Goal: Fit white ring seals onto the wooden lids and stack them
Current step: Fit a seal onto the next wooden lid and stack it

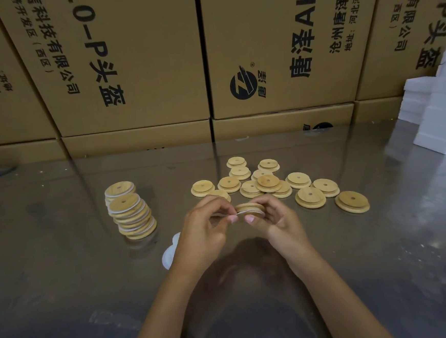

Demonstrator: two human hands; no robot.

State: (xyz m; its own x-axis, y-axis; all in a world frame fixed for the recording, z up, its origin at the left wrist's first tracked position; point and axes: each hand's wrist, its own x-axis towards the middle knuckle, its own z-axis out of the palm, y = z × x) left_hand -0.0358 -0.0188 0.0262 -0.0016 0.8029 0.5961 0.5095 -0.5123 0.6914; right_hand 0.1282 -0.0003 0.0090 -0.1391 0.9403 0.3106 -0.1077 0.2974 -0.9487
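We see two bare forearms, no sleeves reaching into view on either. Left hand [204, 230]: no ring, watch or bracelet at the wrist, no glove. Right hand [271, 218]: likewise bare, nothing worn at the wrist. Fingernails short and rounded, pale pink where two thumbnails show. Upper arms and clothing lie outside our view.
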